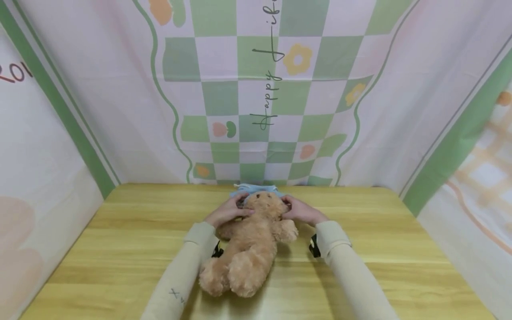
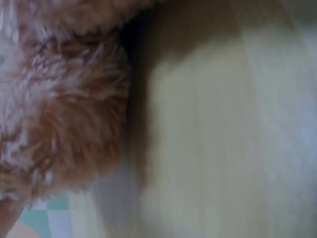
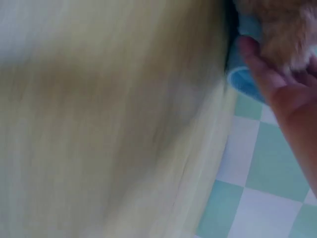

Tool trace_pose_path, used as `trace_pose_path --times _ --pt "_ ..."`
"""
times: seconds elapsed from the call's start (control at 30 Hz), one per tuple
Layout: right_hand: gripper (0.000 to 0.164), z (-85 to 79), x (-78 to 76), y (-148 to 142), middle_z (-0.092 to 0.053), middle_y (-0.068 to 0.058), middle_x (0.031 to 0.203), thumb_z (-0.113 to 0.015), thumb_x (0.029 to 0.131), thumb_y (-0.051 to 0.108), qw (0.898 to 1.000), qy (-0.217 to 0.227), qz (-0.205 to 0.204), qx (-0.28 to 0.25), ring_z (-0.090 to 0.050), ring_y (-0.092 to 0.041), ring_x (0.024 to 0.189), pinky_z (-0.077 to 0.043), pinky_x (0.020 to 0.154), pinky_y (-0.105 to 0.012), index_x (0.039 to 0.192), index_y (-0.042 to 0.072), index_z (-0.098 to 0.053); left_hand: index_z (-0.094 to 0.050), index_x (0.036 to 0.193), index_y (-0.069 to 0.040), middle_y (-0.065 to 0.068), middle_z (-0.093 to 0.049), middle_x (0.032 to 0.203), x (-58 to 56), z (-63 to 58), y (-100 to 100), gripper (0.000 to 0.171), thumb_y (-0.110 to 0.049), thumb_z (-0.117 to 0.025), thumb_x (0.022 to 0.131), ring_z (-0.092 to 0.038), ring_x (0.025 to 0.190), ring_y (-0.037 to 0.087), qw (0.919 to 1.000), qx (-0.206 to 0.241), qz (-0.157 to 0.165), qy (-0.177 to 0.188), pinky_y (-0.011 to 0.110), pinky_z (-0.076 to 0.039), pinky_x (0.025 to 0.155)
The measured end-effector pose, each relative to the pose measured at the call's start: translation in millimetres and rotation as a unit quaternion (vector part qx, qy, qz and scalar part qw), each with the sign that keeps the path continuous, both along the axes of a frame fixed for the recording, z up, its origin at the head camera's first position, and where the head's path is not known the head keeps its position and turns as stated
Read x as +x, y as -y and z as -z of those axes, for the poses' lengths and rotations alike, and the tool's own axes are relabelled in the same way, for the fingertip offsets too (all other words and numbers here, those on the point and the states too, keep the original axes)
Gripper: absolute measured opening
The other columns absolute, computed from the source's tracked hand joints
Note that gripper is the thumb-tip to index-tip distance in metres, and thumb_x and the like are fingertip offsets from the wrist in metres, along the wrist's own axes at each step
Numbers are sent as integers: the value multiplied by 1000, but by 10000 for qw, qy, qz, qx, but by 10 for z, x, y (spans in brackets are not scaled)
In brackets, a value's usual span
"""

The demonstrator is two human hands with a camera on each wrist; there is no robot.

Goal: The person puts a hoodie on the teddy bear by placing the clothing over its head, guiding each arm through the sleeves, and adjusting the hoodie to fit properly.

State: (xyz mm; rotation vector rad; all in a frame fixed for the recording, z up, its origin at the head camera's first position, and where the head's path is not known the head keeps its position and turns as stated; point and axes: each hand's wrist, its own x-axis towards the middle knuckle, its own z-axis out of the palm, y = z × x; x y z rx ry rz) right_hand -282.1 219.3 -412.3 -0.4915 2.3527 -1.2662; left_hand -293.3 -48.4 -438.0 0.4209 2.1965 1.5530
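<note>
A light brown teddy bear lies on its back on the wooden table, its head toward the far edge and its feet toward me. My left hand grips the left side of its head, thumb near the neck. On the other side, my right hand holds the head with curled fingers. Light blue cloth lies behind and under the head. In the right wrist view, a rolled, open edge of the blue cloth sits beside my fingers. Only the bear's fur fills the left wrist view's left side.
The wooden table extends to both sides of the bear. A printed curtain with green and white checks hangs right behind the table's far edge. More curtain panels flank the table.
</note>
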Motion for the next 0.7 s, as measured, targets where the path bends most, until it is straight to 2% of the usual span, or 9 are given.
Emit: trace_pose_path --times 0.17,0.3,0.47,0.57,0.7 --pt "40 79 -28 117 -54 -18 104 -63 82 1 9979 -462 429 173 -54 -22 91 -49 74 -32 118 -6 -46 -28 150 -15 11 -28 156 47 -46 -13 83 -41 -71 84 -30 143 33 9997 -163 -169 -25 50 -35 112" --pt "30 126 -68 198 -54 -17 95 -64 79 -2 9917 -1057 625 369 -52 -25 85 -43 70 -32 104 -3 -47 -35 145 -11 12 -40 148 64 -76 -25 76 -40 -70 84 -41 135 31 9979 -503 -323 -236 50 -41 107" --pt "27 162 -103 255 -55 -19 90 -60 73 -7 9822 -1564 912 504 -51 -27 79 -40 67 -32 96 -2 -47 -45 133 -6 14 -52 130 69 -92 -63 57 -30 -68 87 -55 107 25 9933 -824 -445 -675 39 -50 84" --pt "27 174 -106 287 -55 -19 89 -59 70 -10 9754 -1772 1175 583 -49 -27 78 -38 67 -33 93 -1 -48 -48 126 -3 15 -57 116 81 -106 -91 47 -23 -67 87 -53 84 20 9896 -952 -526 -944 32 -45 68" --pt "23 181 -113 332 -57 -19 91 -62 68 -9 9612 -2221 1426 802 -51 -30 81 -40 70 -38 86 1 -51 -51 120 -3 12 -59 99 106 -124 -117 41 -18 -67 86 -47 72 17 9843 -1045 -750 -1210 28 -40 63"
